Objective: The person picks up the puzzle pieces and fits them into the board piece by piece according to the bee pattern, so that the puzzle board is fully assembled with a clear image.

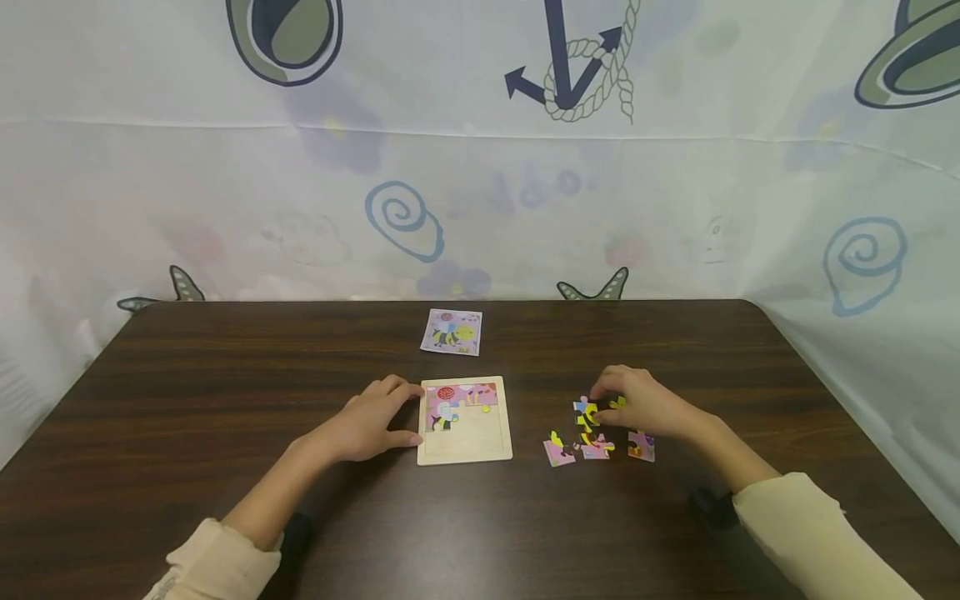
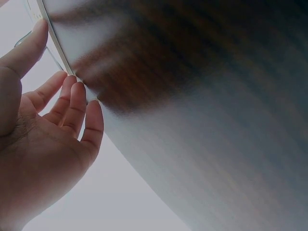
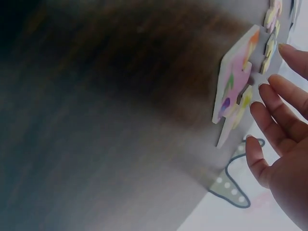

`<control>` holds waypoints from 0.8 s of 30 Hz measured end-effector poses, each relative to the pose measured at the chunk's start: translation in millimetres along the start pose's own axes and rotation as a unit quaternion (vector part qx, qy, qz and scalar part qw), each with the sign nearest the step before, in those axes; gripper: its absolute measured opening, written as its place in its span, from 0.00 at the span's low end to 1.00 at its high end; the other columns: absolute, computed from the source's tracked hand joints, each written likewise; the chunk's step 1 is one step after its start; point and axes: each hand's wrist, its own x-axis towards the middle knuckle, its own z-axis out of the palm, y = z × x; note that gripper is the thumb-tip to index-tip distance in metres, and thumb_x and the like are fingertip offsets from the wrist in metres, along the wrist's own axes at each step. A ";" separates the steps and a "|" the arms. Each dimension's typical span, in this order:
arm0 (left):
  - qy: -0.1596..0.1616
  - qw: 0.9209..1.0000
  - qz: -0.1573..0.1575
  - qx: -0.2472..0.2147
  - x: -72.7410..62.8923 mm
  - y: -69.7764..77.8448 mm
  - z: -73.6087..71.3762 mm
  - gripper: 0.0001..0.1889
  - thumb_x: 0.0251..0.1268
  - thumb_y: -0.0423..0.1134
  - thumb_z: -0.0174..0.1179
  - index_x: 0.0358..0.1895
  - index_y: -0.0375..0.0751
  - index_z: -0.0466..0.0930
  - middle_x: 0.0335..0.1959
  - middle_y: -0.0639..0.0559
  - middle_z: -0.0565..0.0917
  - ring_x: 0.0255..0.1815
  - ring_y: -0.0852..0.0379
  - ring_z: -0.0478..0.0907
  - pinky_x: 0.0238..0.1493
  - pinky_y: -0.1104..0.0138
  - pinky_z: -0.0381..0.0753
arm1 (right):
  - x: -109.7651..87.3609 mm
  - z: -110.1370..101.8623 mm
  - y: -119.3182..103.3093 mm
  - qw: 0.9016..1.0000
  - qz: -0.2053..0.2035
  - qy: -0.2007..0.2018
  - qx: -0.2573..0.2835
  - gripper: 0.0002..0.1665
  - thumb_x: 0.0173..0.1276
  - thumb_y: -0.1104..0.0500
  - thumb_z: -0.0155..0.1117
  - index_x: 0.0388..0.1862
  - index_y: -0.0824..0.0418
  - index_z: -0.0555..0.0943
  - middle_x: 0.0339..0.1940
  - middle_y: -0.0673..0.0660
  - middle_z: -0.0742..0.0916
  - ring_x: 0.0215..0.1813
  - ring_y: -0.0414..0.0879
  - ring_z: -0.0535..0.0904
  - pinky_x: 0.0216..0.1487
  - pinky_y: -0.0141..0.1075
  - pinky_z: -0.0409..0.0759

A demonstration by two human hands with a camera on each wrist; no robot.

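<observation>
A square wooden puzzle tray (image 1: 468, 446) lies on the table, its upper rows and left side partly filled with pink and bee-patterned pieces. My left hand (image 1: 372, 421) rests at the tray's left edge, thumb and fingertips spread along the rim. To the right, my right hand (image 1: 641, 402) reaches over loose pieces, thumb and fingertips right at a blue, yellow and black puzzle piece (image 1: 585, 414). In the right wrist view its thumb and fingers stand apart beside the pieces. Close by lie pink-and-yellow pieces (image 1: 558, 451) and a pink piece (image 1: 641, 447); a yellow piece (image 1: 617, 403) is partly hidden by the hand.
Behind the tray lies a picture card (image 1: 452, 332) showing a bee on pink. The dark wooden table (image 1: 187, 400) ends at a white patterned curtain (image 1: 480, 167) hanging along its back and right side.
</observation>
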 end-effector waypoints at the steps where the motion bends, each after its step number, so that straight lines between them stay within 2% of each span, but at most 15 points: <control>1: 0.000 1.000 0.000 0.000 0.2 -0.1 0.4 0.33 0.54 0.47 0.65 0.61 0.37 0.66 0.55 0.41 0.69 0.57 0.42 0.64 0.51 0.43 0.63 | -0.4 0.8 0.2 1.000 0.001 0.001 0.000 0.11 0.55 0.62 0.68 0.37 0.63 0.82 0.38 0.53 0.80 0.43 0.52 0.75 0.46 0.49 0.72; 5: 0.002 1.000 0.001 0.001 0.6 -0.7 1.6 0.33 0.54 0.46 0.65 0.61 0.37 0.66 0.55 0.41 0.69 0.57 0.43 0.64 0.51 0.44 0.64 | -1.9 3.4 0.8 1.000 0.005 0.003 -0.008 0.12 0.54 0.59 0.70 0.37 0.61 0.82 0.38 0.51 0.79 0.45 0.51 0.74 0.51 0.56 0.63; 7: 0.003 1.000 0.003 0.002 0.5 -1.2 1.7 0.33 0.54 0.46 0.65 0.61 0.36 0.66 0.55 0.42 0.69 0.56 0.43 0.64 0.51 0.44 0.64 | -2.5 4.2 0.6 1.000 0.007 0.006 -0.013 0.12 0.54 0.59 0.70 0.37 0.61 0.82 0.38 0.51 0.79 0.46 0.51 0.73 0.51 0.57 0.59; 13: 0.006 1.000 0.015 0.001 -0.5 -0.9 0.1 0.32 0.54 0.47 0.65 0.60 0.36 0.66 0.54 0.41 0.69 0.55 0.42 0.65 0.50 0.44 0.65 | -4.2 5.1 -0.4 1.000 0.008 0.011 -0.012 0.13 0.54 0.58 0.70 0.38 0.61 0.82 0.39 0.52 0.79 0.47 0.52 0.72 0.47 0.52 0.60; 18: 0.004 1.000 0.009 0.000 -0.2 -0.8 0.6 0.32 0.54 0.46 0.65 0.60 0.36 0.66 0.55 0.41 0.69 0.56 0.42 0.64 0.51 0.44 0.64 | -5.4 6.1 -0.3 1.000 0.010 0.013 -0.014 0.13 0.54 0.58 0.70 0.38 0.61 0.82 0.39 0.51 0.78 0.48 0.52 0.72 0.48 0.52 0.60; 24: 0.004 1.000 0.008 0.001 -0.5 -0.9 1.0 0.32 0.54 0.46 0.65 0.60 0.36 0.66 0.55 0.41 0.69 0.56 0.42 0.64 0.50 0.44 0.64 | -6.1 6.3 -0.3 1.000 0.004 0.014 -0.016 0.12 0.55 0.59 0.69 0.38 0.60 0.81 0.40 0.51 0.78 0.47 0.51 0.72 0.45 0.47 0.60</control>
